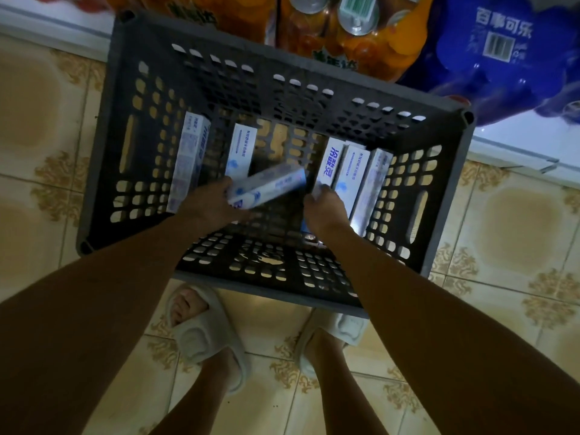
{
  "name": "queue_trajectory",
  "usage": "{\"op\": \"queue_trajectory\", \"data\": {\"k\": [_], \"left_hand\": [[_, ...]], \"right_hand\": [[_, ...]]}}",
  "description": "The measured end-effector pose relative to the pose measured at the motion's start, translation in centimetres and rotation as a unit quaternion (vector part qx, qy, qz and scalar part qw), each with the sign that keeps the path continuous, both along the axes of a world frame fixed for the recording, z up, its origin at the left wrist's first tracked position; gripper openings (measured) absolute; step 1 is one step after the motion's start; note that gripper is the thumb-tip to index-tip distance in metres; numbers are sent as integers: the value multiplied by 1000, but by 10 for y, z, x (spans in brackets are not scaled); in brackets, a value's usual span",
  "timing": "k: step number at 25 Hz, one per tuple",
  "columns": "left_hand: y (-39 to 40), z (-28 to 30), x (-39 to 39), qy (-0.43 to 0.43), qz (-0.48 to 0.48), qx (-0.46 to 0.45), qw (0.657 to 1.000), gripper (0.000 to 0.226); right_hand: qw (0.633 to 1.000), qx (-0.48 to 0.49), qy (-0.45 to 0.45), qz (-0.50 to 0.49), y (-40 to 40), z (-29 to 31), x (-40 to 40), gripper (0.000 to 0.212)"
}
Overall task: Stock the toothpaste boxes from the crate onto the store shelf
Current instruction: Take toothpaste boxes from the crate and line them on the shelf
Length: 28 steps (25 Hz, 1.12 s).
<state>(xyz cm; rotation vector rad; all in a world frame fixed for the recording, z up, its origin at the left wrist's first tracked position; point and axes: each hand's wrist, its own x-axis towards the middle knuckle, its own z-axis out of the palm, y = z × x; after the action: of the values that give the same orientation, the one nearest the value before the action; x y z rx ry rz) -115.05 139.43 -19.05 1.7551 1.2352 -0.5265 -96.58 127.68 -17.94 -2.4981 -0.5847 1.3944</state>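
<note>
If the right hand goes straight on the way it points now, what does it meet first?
Probably the group of upright toothpaste boxes against the crate's right wall; the right hand already seems to touch the nearest one, though depth is unclear.

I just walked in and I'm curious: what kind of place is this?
Probably a small shop being restocked: a crate of toothpaste boxes on a tiled floor, beside shrink-wrapped orange drinks and blue cola packs.
</note>
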Motion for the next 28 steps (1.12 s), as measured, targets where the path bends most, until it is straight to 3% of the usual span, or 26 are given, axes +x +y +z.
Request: {"op": "queue_trajectory", "data": {"k": [2, 4, 7, 11, 13, 16, 20, 23, 28], "left_hand": [[0, -6, 8, -4, 50, 19, 999, 69], [1, -11, 11, 11, 68, 38, 997, 72], [1, -21, 13, 2, 91, 48, 995, 69], [2, -39, 15, -13, 99, 51, 994, 66], [1, -43, 11, -19, 128, 33, 991, 63], [-1, -27, 12, -26, 184, 11, 983, 64], [-10, 23, 7, -63, 247, -12, 967, 62], [-16, 84, 1, -85, 248, -45, 964, 72], [-35, 231, -24, -69, 199, -56, 976, 49]], "right_hand": [[997, -47, -44, 48, 8, -11, -8, 62], [995, -64, -73, 24, 12, -20, -11, 73], [993, -67, -98, -9, 17, -36, -5, 71], [985, -94, -137, 38, 28, -48, 1, 71], [992, -64, -105, 21, 33, -44, 0, 68], [996, -9, 10, -90, 29, -26, -3, 69], [984, -9, 121, -129, 16, 24, 2, 60], [987, 3, 110, -120, 3, 82, 4, 63], [991, -2, 121, -50, -12, 241, -1, 57]]}}
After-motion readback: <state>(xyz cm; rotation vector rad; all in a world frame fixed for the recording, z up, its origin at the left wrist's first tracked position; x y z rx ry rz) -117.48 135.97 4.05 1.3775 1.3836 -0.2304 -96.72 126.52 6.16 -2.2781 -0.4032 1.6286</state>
